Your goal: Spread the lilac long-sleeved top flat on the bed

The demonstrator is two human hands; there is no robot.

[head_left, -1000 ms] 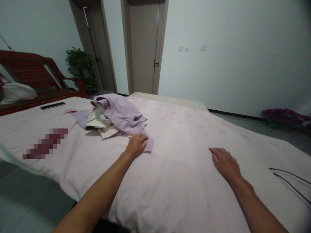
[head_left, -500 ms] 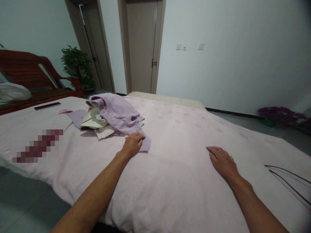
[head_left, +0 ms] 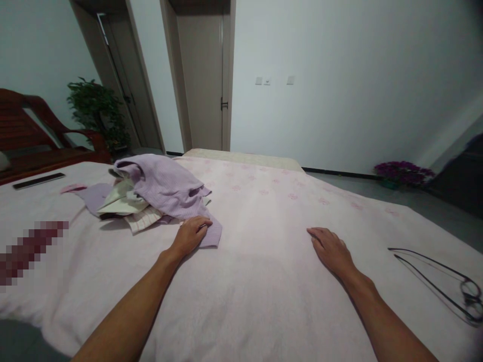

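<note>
My left hand (head_left: 193,234) rests palm down at the near end of a purple ribbed garment (head_left: 166,181), touching its sleeve-like end. Its fingers are loosely bent, and I see no grip on the cloth. That garment tops a loose heap with a cream cloth (head_left: 123,198) and a striped cloth (head_left: 144,220) showing underneath. My right hand (head_left: 334,249) lies open on the pale pink bedspread (head_left: 260,291), holding nothing. Nearest to it, on the right, lies a pair of dark-framed glasses (head_left: 471,294) with the arms unfolded.
A dark flat slim object (head_left: 39,181) lies at the bed's left edge. Nearer me is a blurred-out dark red item (head_left: 33,246). Beyond the bed stand a wooden bench (head_left: 41,136), a leafy plant (head_left: 96,108) and a door (head_left: 202,75). Purple flowers (head_left: 403,172) stand on the floor at right.
My view has swung to the right, so the scene sits further left and the glasses' frame has come into sight. Both hands stay in place on the bed.
</note>
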